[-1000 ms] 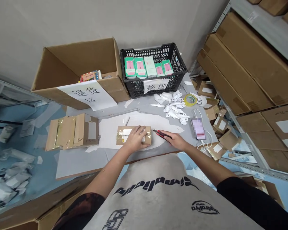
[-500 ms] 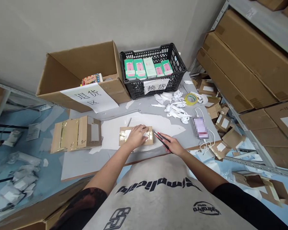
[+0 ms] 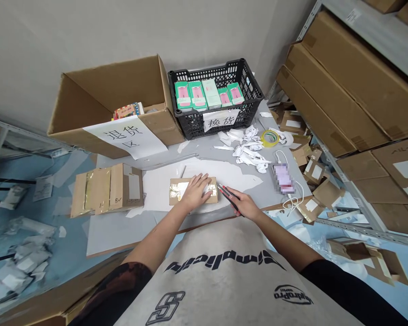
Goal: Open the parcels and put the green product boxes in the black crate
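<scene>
- Red-and-black box cutter (image 3: 228, 198): clenched in the curled fingers of the right hand (image 3: 245, 204), tip toward the parcel and just beside it; whether a blade is out is too small to tell.
- Kraft-cardboard parcel banded with shiny gold tape (image 3: 177, 192): lies flat at the middle of the worktop, under the left hand (image 3: 197, 194), whose spread fingers press down on top without gripping.
- White paper sheet (image 3: 231, 175): lies beneath the parcel, on a grey table (image 3: 122, 235).
- Stack of taped cardboard parcels (image 3: 107, 191): sits on the table to the left of the hands, well clear of them.
- Crumpled white paper scraps (image 3: 248, 151) and a yellow tape roll (image 3: 269, 138): lie to the far right of the parcel.
- Black plastic crate (image 3: 190, 127) of green-and-pink boxes (image 3: 197, 95) and an open cardboard carton (image 3: 115, 81): stand side by side at the far edge, each with a paper sign.
- The step in hand looks like opening the parcel: it is steadied and the cutter is ready. The next move seems to call for bringing the tip to the taped seam while the left hand keeps the parcel flat.
</scene>
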Demonstrator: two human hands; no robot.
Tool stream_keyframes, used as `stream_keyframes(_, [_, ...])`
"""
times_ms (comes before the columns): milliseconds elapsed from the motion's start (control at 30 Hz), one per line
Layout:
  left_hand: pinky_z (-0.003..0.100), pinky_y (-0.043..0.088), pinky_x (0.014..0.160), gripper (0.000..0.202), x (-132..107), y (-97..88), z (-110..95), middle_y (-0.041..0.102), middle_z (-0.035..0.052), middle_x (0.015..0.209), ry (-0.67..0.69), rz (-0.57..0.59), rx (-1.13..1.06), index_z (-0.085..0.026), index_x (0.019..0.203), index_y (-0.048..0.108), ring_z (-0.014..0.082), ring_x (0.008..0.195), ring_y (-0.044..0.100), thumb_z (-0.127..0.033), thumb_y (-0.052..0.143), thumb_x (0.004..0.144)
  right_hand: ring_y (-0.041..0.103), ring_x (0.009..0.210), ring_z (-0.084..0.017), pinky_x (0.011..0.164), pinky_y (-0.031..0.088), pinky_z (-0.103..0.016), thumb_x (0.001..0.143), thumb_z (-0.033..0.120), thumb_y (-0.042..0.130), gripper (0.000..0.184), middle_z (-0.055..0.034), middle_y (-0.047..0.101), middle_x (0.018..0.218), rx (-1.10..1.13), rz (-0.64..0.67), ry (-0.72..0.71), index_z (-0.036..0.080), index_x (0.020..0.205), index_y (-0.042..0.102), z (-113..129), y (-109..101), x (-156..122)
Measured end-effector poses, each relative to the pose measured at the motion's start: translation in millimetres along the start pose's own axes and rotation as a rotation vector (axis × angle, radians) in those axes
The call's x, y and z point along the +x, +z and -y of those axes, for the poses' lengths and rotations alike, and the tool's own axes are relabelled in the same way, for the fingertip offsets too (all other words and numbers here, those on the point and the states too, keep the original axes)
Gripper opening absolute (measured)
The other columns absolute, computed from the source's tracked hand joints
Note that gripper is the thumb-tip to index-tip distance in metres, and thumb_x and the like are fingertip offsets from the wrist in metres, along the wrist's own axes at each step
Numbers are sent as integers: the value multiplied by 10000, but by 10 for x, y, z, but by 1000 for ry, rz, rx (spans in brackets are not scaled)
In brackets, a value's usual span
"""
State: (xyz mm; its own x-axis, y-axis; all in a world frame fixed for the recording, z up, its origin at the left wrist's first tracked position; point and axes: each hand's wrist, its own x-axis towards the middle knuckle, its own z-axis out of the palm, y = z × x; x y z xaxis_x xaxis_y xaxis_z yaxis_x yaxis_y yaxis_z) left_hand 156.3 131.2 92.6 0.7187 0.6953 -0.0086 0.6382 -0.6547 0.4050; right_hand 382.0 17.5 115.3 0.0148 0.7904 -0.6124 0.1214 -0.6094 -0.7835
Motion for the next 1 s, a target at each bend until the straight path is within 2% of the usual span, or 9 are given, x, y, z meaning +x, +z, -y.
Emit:
stream_keyframes(100, [520, 254, 1195, 525, -12, 23, 28, 428, 98, 1526, 13, -32, -14, -201, 1411, 458, 295, 1444, 325, -442, 488, 945, 533, 441, -109, 444, 516, -266, 942, 517, 517, 583, 14, 601, 643, -11, -43, 4, 300, 1479, 449, -10, 55, -27])
stream_keyframes(433, [464, 325, 1095, 493, 61, -4, 102, 559, 92, 1389, 54, -53, -74, -243, 1375, 515, 266, 1274, 489, -471, 517, 937, 563, 460, -116, 454, 532, -265, 969, 499, 453, 557, 1, 616, 681, 5, -127, 33, 311, 1493, 423, -69, 282, -39])
stream_keyframes(833, [474, 299, 1117, 504, 51, 58, 175, 532, 92, 1437, 94, -70, -100, -253, 1415, 489, 266, 1331, 454, -457, 493, 954, 550, 411, -125, 418, 493, -272, 968, 485, 463, 530, 14, 600, 618, -47, -145, 48, 331, 1475, 453, -4, 297, -101])
stream_keyframes(1000, [485, 313, 1121, 451, 71, 83, 204, 539, 69, 1437, 89, -62, -110, -279, 1422, 485, 254, 1338, 455, -361, 431, 981, 521, 395, -116, 422, 497, -273, 967, 463, 473, 511, 21, 583, 591, -93, -164, 52, 331, 1460, 476, 43, 311, -143])
